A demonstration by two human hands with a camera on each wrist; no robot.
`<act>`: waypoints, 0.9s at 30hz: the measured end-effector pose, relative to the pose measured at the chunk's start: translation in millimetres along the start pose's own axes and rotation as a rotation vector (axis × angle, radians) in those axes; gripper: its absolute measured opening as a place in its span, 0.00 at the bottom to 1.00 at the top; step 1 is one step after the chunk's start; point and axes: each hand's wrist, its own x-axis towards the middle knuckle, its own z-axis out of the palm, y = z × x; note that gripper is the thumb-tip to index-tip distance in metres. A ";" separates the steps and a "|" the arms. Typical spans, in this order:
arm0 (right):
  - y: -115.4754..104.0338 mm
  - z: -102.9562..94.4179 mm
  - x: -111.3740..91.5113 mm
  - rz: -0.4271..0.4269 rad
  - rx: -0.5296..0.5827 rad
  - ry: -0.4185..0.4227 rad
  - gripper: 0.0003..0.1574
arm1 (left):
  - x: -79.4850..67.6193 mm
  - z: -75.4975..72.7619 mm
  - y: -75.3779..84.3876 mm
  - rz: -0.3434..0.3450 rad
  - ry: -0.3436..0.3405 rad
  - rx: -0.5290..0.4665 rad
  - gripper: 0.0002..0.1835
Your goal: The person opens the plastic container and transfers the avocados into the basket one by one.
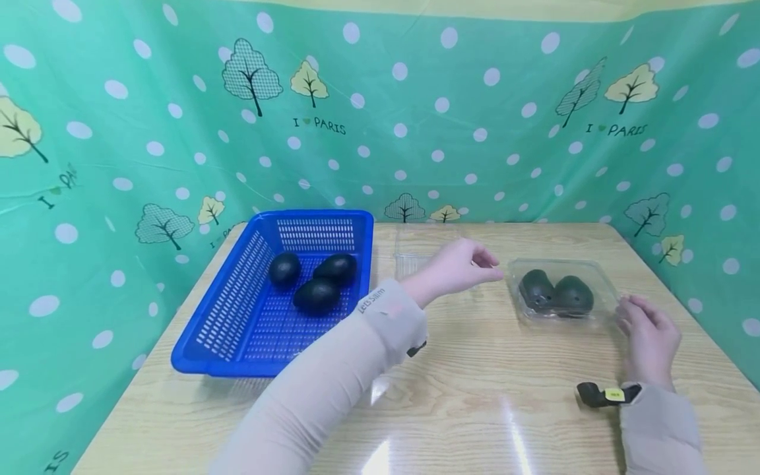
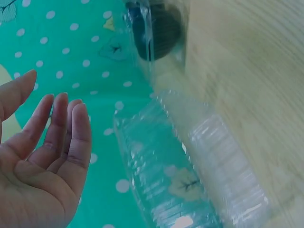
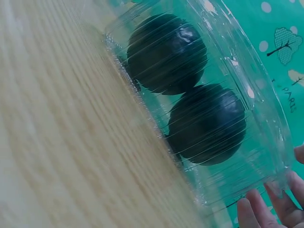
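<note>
Two dark avocados (image 1: 572, 295) lie side by side in a clear plastic box (image 3: 266, 156), its cover down over them. At the box's right end, my right hand (image 1: 650, 340) grips a corner, the fingers (image 3: 259, 209) bent close against the plastic. My left hand (image 1: 454, 267) hovers left of this box, fingers loosely bent and nothing in them. Behind the left hand stands a second clear plastic box (image 2: 190, 156), its lid raised and no fruit showing inside; in the head view the arm partly hides it.
A blue perforated basket (image 1: 222, 290) stands on the left of the wooden table (image 1: 475, 396), with three avocados (image 1: 317, 295) in it. My left forearm passes over the basket's near right corner. A green patterned cloth (image 1: 380, 99) hangs behind and at both sides.
</note>
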 end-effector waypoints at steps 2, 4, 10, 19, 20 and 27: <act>2.1 -4.3 -1.1 0.032 0.051 -0.038 0.08 | 1.4 5.6 0.4 0.008 -0.007 -0.004 0.17; 4.0 -8.4 -1.7 0.059 0.123 -0.083 0.08 | 2.4 10.8 -0.1 0.015 -0.011 -0.015 0.16; 8.5 -15.6 -2.8 0.096 0.229 -0.161 0.10 | 5.6 27.0 -2.6 0.033 -0.004 -0.010 0.12; 12.0 -23.9 -0.5 0.099 0.275 -0.219 0.13 | 9.4 52.0 -2.4 0.060 0.001 0.027 0.13; 12.1 -24.4 0.2 0.106 0.284 -0.221 0.14 | 9.6 54.3 -2.8 0.061 0.003 0.030 0.13; 14.4 -26.9 1.5 0.123 0.358 -0.249 0.16 | 11.5 69.6 -6.6 0.021 0.004 0.029 0.12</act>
